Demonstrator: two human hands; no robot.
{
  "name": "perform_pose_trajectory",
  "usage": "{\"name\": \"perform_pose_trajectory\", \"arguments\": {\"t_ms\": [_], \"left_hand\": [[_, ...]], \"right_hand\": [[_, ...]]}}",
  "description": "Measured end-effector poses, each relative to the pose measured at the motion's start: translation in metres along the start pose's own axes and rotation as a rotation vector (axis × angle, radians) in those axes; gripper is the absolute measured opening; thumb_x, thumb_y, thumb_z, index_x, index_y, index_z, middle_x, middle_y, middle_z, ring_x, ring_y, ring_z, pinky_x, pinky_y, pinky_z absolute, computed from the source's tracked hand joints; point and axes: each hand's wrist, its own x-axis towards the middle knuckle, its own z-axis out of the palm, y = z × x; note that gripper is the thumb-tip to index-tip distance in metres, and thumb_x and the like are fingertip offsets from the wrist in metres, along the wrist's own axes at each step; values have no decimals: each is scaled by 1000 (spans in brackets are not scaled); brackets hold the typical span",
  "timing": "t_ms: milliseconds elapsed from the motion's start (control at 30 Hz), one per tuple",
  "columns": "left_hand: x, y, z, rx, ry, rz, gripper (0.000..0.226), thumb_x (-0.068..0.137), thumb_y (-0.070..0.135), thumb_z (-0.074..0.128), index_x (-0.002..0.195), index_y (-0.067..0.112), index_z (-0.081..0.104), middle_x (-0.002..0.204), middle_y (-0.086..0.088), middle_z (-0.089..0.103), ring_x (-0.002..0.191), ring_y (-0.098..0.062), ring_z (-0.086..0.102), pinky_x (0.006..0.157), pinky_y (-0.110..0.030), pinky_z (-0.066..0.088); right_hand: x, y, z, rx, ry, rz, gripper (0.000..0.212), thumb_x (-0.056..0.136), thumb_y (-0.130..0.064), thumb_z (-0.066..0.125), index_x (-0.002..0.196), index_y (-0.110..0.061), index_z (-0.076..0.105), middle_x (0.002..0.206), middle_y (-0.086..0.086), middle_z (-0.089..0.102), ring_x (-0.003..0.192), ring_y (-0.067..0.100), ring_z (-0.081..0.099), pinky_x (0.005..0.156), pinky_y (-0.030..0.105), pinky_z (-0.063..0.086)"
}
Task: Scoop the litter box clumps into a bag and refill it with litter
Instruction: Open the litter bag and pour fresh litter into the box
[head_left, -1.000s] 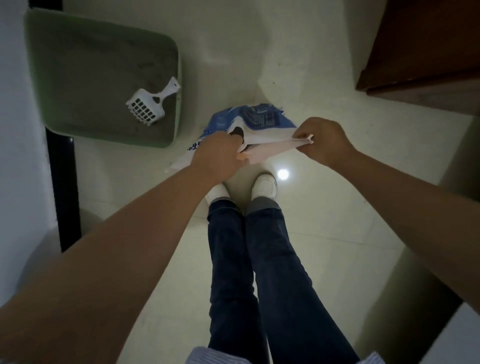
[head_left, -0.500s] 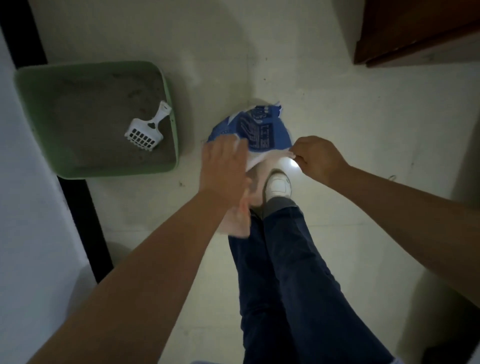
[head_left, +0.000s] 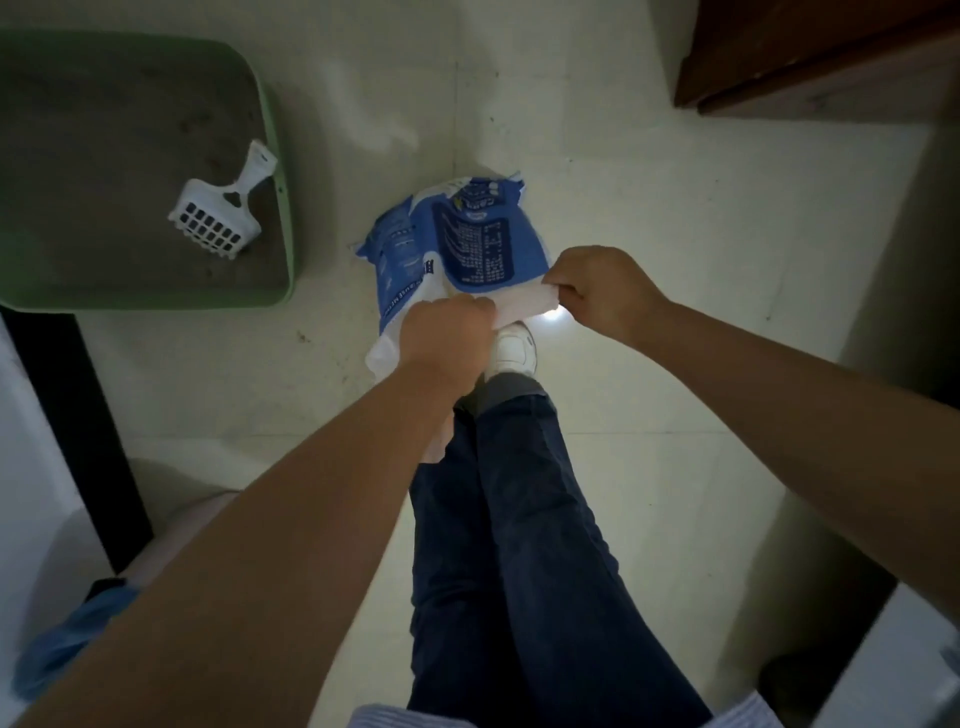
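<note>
A person in dark jeans (head_left: 519, 519) stands on a pale tiled floor (head_left: 675, 260), both bare arms reaching down, one white shoe (head_left: 514, 351) showing just below the hands. The left hand (head_left: 444, 338) is clenched around a bunched length of a thin white plastic bag (head_left: 524, 306), while the right hand (head_left: 602, 291) pinches the same film at its other end — the stretch between them is pulled taut, and more of the film hangs crumpled under the left wrist. Whether the bag's mouth is open yet cannot be told.

Just beyond the hands, a blue-and-white litter sack (head_left: 457, 234) sits on the floor, its top edge ragged. Further off to the left, the green litter box (head_left: 283, 208) holds a bed of grey litter, and a white slotted scoop (head_left: 218, 218) lies in it, handle resting against the near-right rim.

By this evidence the job has barely started: the scoop lies untouched by either hand, no clumps are visibly bagged, and the refill from the sack is yet to come — readying the waste bag appears to be the step in hand.
</note>
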Motion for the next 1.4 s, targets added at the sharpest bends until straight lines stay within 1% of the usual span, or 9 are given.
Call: {"name": "perform_pose_trajectory", "arguments": {"t_ms": [200, 433, 633, 767, 867, 1000, 1200, 1333, 1400], "left_hand": [[-9, -58, -20, 73, 64, 97, 22, 95, 9, 39, 108, 1, 54, 107, -13, 60, 100, -28, 59, 76, -34, 45], [-22, -125, -40, 125, 230, 179, 23, 74, 17, 48, 64, 2, 62, 54, -9, 60, 43, -24, 61, 36, -24, 42], [-38, -142, -28, -268, 600, -468, 37, 89, -1, 38, 124, -5, 50, 122, -23, 55, 114, -31, 53, 95, -33, 41], [-43, -140, -7, 82, 801, -135, 43, 68, -3, 47, 109, 2, 56, 103, -19, 66, 108, -25, 44, 98, -47, 35], [-57, -152, -15, 232, 544, -32, 28, 60, -5, 71, 85, 6, 69, 91, -11, 69, 100, -22, 51, 87, -34, 31], [-79, -148, -22, 399, 49, -193, 49, 87, 19, 55, 132, 11, 37, 139, -8, 35, 135, -25, 25, 111, -38, 18], [-50, -136, -8, 265, 50, -263, 32, 92, 8, 41, 124, 7, 41, 125, -11, 47, 116, -27, 43, 99, -36, 32], [-28, -141, -3, 113, 7, -182, 29, 96, 10, 38, 124, 5, 41, 124, -13, 50, 111, -27, 51, 87, -34, 40], [-18, -138, -4, 57, -55, -61, 30, 98, 18, 37, 124, 5, 42, 123, -12, 52, 111, -25, 51, 86, -31, 38]], "right_hand": [[22, -14, 27, -135, -23, -171, 33, 60, -4, 64, 90, 11, 67, 82, 31, 66, 68, 45, 64, 59, 48, 55], [91, -23, 50, -24, -75, 99, 30, 83, 3, 45, 106, 13, 61, 111, 32, 60, 106, 42, 56, 88, 44, 42], [109, -56, 51, -296, -230, -5, 23, 91, 1, 40, 102, 8, 58, 106, 29, 60, 98, 37, 58, 67, 35, 36], [107, -81, 55, -342, -247, -85, 25, 93, -5, 39, 98, 6, 61, 103, 25, 63, 96, 34, 59, 55, 27, 23], [113, -100, 57, -318, -309, -119, 24, 94, -12, 41, 91, 1, 62, 106, 21, 63, 98, 31, 58, 50, 28, 18], [117, -115, 68, -264, -318, -117, 24, 95, -10, 39, 87, -4, 61, 106, 18, 65, 93, 27, 58, 51, 26, 22], [113, -121, 72, -218, -251, -98, 27, 95, -9, 40, 94, 4, 63, 101, 21, 64, 95, 31, 59, 64, 31, 29], [95, -101, 82, -89, 38, -224, 28, 72, -11, 47, 51, 1, 59, 48, 14, 60, 40, 24, 60, 34, 15, 29], [80, -81, 99, -19, 33, -196, 29, 70, -17, 43, 57, 1, 61, 53, 16, 61, 47, 26, 62, 42, 23, 41]]}}
